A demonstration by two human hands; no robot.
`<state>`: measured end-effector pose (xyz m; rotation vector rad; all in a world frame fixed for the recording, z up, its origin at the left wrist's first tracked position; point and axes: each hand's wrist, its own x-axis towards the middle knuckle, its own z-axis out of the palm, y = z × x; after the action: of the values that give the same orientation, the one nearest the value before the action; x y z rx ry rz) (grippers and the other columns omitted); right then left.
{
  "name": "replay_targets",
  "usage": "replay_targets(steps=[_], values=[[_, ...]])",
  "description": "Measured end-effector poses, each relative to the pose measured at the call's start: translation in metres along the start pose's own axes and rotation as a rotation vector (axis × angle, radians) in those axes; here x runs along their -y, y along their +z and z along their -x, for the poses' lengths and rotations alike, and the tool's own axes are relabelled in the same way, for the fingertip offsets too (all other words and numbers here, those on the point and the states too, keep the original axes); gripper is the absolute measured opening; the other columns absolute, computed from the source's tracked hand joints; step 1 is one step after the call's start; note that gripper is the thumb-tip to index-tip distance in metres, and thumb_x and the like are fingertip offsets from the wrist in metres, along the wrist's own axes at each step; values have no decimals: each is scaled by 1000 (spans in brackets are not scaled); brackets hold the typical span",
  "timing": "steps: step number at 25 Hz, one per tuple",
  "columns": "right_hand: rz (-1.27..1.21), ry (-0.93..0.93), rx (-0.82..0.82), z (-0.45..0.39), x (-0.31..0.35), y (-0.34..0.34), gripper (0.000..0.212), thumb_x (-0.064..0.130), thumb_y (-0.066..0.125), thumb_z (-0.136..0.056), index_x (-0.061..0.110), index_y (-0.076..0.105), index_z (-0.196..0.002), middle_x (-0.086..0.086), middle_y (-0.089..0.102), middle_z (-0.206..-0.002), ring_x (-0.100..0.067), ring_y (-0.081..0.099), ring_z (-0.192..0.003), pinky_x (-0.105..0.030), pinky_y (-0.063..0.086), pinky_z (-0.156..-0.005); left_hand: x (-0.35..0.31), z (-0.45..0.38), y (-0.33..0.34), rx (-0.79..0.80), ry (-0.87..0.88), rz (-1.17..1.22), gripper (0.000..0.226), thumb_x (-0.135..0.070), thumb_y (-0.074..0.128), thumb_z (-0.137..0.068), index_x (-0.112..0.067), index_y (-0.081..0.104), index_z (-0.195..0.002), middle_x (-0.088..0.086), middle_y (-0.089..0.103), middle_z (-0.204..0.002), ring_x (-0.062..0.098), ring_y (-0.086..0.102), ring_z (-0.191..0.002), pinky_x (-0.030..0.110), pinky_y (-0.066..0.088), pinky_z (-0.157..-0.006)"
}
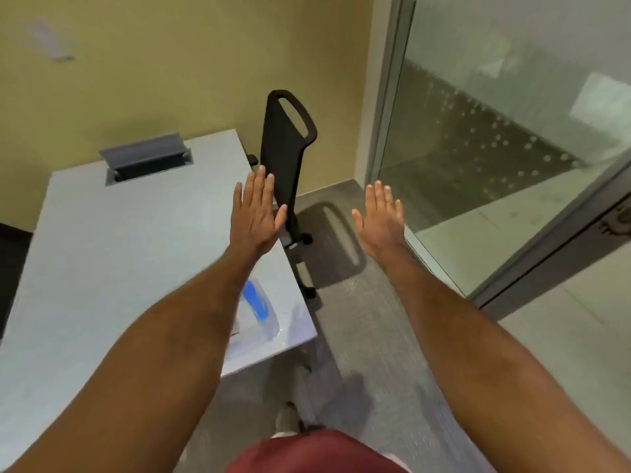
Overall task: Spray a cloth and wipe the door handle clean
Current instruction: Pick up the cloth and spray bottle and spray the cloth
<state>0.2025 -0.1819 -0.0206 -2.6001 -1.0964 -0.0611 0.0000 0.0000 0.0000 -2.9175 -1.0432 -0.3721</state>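
Observation:
Both my arms stretch forward with flat palms facing down. My left hand (255, 213) hovers over the right edge of a white table (112, 254), fingers spread and holding nothing. My right hand (379, 216) hangs above the grey carpet, also spread and holding nothing. On the table's near right corner lies a clear plastic item with a blue part (256, 303), partly hidden under my left forearm; I cannot tell whether it is a spray bottle. No cloth and no door handle show in this view.
A black chair (285, 158) stands by the table's right side. A cable box with a raised lid (148, 160) sits at the table's far end. A glass partition with a metal frame (512, 158) runs along the right. A yellow wall is behind.

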Motion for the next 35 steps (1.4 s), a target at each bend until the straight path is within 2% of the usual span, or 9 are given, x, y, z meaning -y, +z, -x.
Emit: replay_targets(steps=[3, 6, 13, 17, 21, 24, 28, 33, 35], values=[[5, -69, 23, -2, 60, 18, 69, 48, 28, -110, 12, 12, -167, -8, 9, -176, -27, 6, -163, -52, 11, -131, 59, 17, -8, 8, -127, -34, 78, -62, 11, -107, -19, 4, -172, 7, -8, -180, 29, -5, -167, 49, -3, -136], [6, -123, 55, 3, 120, 39, 69, 47, 29, -110, 12, 12, -167, -8, 9, -175, -28, 7, -163, -52, 12, -131, 113, 44, -8, 29, -178, -37, 81, -62, 9, -104, -17, 6, -172, 8, -7, -180, 30, -4, -167, 50, -2, -136], [7, -176, 145, 23, 198, 89, 68, 50, 25, -111, 13, 15, -167, -9, 12, -175, -29, 11, -162, -49, 16, -130, 197, 102, 24, 73, -268, 29, 71, -48, 34, -114, -12, 12, -171, 11, 0, -180, 31, 2, -167, 50, 0, -136], [-153, -119, 212, 39, 212, 120, 68, 53, 24, -110, 14, 19, -166, -7, 16, -174, -27, 17, -161, -46, 23, -129, 210, 138, 58, 133, -307, 75, 70, -43, 38, -114, -10, 13, -170, 12, 1, -180, 31, 4, -167, 50, 1, -135], [-487, 48, 264, 58, 222, 151, 65, 55, 28, -109, 18, 29, -163, -5, 30, -170, -26, 34, -155, -45, 35, -124, 208, 169, 96, 261, -381, 156, 71, -46, 35, -115, -11, 9, -171, 10, 0, -180, 28, 3, -167, 49, -2, -135], [-754, 115, 297, 76, 225, 172, 62, 55, 33, -108, 20, 34, -159, -3, 38, -165, -22, 42, -149, -44, 40, -121, 203, 184, 121, 335, -487, 316, 71, -45, 46, -113, -9, 21, -169, 13, 20, -177, 32, 21, -163, 48, 14, -134], [-908, 145, 367, 94, 229, 196, 65, 52, 58, -100, 21, 39, -154, -3, 50, -154, -18, 54, -134, -33, 49, -109, 205, 192, 145, 379, -604, 435, 51, -41, 60, -108, -12, 53, -148, 16, 52, -153, 36, 48, -139, 50, 44, -113], [-912, 161, 325, 93, 234, 208, 59, 34, 71, -98, 18, 43, -148, -7, 58, -144, -16, 61, -118, -10, 54, -86, 209, 188, 157, 398, -590, 450, 41, -39, 67, -105, -11, 61, -135, 15, 59, -135, 35, 55, -125, 50, 51, -102], [-899, 159, 312, 88, 234, 208, 58, 32, 72, -97, 17, 44, -145, -7, 59, -141, -18, 63, -116, -10, 55, -81, 211, 179, 158, 419, -593, 433, 42, -41, 70, -103, -11, 64, -131, 14, 61, -129, 34, 57, -121, 49, 52, -99]])
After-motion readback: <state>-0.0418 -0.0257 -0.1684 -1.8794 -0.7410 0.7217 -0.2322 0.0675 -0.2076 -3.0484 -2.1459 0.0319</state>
